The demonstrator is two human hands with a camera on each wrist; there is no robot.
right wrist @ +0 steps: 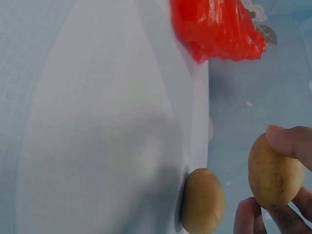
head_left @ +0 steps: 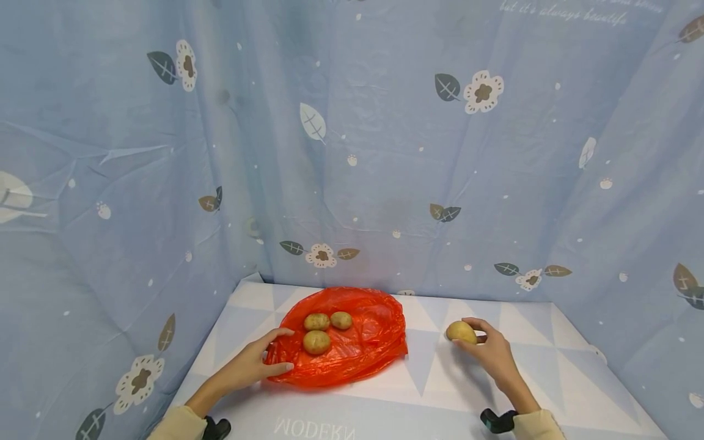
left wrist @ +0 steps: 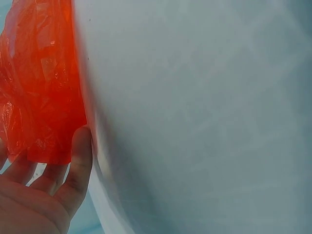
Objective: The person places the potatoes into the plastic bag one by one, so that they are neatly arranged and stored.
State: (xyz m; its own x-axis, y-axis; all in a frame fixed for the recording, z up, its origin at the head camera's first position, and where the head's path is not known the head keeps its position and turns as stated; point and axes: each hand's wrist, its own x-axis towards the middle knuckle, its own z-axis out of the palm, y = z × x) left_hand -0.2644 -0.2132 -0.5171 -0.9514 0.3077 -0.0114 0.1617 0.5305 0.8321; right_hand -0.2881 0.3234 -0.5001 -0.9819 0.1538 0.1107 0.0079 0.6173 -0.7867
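Where the red plastic bag [head_left: 365, 345] lies: spread on the table [head_left: 577, 379], three potatoes [head_left: 316, 343] resting on its left half
Left hand [head_left: 255, 360]: at the bag's left edge, thumb and fingers spread well apart, touching the plastic
Right hand [head_left: 494, 354]: right of the bag and apart from it, thumb and fingers pinching one potato [head_left: 461, 332] above the table
Another potato [right wrist: 202, 201]: right of the bag, on the table, seen from the right wrist
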